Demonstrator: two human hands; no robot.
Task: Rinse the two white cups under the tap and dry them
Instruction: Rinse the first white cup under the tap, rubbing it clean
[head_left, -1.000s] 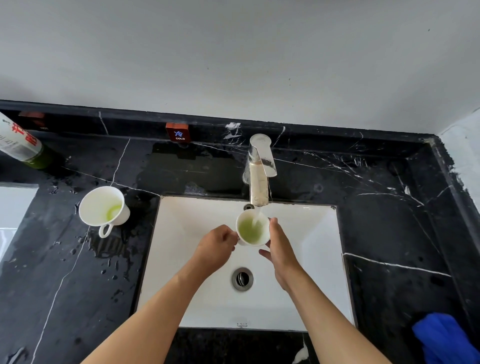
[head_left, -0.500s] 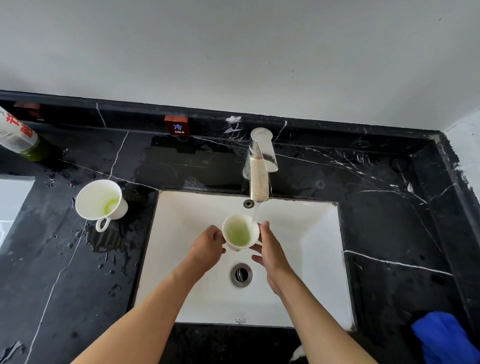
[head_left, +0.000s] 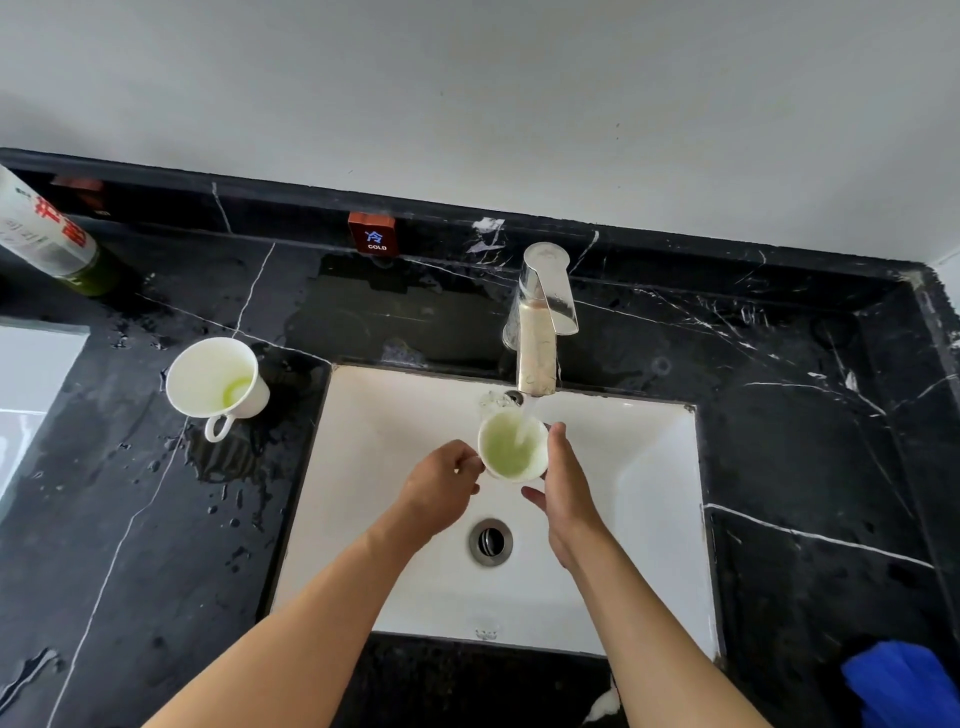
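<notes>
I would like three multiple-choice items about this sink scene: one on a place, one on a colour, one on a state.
1. Where does the second white cup stand?
A. on the counter left of the basin
B. inside the basin
C. on the blue cloth

2. What colour is the cloth at the lower right?
A. red
B. blue
C. yellow

3. What is the tap doing?
A. it is off
B. it drips onto the counter
C. it runs into the held cup

Answers: 1 A, the second white cup rests on the black counter. 2 B, the cloth is blue. 3 C, water from the tap falls into the held cup.
</notes>
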